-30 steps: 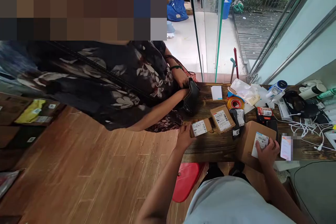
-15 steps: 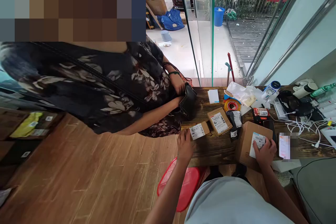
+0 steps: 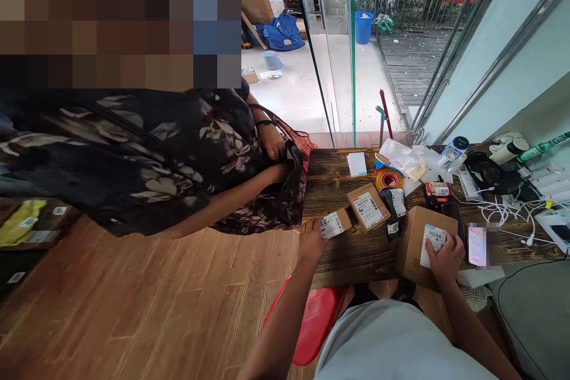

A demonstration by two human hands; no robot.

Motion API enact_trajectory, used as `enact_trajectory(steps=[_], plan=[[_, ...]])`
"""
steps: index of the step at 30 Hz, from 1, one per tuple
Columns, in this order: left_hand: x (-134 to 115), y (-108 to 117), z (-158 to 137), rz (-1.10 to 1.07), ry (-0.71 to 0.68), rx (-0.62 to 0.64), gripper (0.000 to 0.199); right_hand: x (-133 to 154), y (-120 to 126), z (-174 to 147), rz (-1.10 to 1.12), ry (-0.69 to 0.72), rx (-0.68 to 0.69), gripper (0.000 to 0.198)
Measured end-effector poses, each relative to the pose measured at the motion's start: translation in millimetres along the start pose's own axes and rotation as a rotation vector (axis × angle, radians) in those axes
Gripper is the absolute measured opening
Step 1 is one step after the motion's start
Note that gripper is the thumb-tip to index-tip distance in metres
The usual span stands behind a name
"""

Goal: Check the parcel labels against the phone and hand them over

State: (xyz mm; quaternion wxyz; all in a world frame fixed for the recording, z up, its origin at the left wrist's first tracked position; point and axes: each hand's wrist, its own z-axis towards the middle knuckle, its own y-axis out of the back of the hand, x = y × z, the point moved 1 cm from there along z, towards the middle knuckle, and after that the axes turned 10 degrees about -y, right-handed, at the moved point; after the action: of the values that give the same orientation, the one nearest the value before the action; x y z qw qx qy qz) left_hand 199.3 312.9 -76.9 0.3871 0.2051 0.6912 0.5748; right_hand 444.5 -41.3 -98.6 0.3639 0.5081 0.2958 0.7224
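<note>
My left hand [image 3: 312, 241] rests at the near left edge of the dark wooden counter [image 3: 351, 255], its fingers touching a small labelled cardboard box [image 3: 335, 223]. My right hand [image 3: 445, 256] lies on top of a larger cardboard box [image 3: 412, 246], fingers on its white shipping label. Between them sit another small labelled box [image 3: 367, 207] and a black pouch with labels [image 3: 393, 209]. A phone [image 3: 477, 246] lies just right of my right hand.
A person in a dark floral dress [image 3: 155, 160] stands left of the counter holding a black bag [image 3: 294, 172]. Tape rolls [image 3: 388, 178], a white card [image 3: 357, 164], cables [image 3: 512, 214] and bottles crowd the far counter. A red stool [image 3: 318, 320] stands below. Glass doors [image 3: 342, 41] are beyond.
The person in the floral dress has pulled the black bag off the counter toward their body. My hands have stayed on their boxes; the view has shifted slightly.
</note>
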Motion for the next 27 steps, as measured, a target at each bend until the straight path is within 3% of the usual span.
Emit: enact_trajectory(steps=[4, 11, 14, 18, 21, 24, 27], plan=[[3.1, 7.0, 10.8, 0.002, 0.018, 0.013, 0.06, 2.3, 0.8, 0.2, -0.01, 0.01, 0.01, 0.086], [9.8, 22.6, 57.2, 0.019, 0.077, -0.008, 0.067, 4.2, -3.8, 1.2, -0.03, 0.033, -0.022, 0.081], [-23.6, 16.3, 61.3, 0.016, 0.025, -0.045, 0.074, 2.7, -4.9, 0.8, -0.04, 0.045, -0.025, 0.079], [-108.7, -16.1, 49.7, -0.098, -0.34, 0.006, 0.056, 1.8, -4.5, 0.8, -0.051, 0.068, -0.042, 0.075], [-160.5, -44.6, 45.9, -0.141, -0.474, 0.072, 0.05, 1.7, -4.6, 1.5, -0.054, 0.07, -0.041, 0.075], [-181.3, -63.5, 53.2, -0.157, -0.502, 0.098, 0.051, 1.3, -5.1, 2.4, -0.047, 0.056, -0.032, 0.073], [-182.0, -71.1, 62.2, -0.158, -0.502, 0.107, 0.055, 0.9, -5.2, 3.3, -0.051, 0.058, -0.026, 0.074]])
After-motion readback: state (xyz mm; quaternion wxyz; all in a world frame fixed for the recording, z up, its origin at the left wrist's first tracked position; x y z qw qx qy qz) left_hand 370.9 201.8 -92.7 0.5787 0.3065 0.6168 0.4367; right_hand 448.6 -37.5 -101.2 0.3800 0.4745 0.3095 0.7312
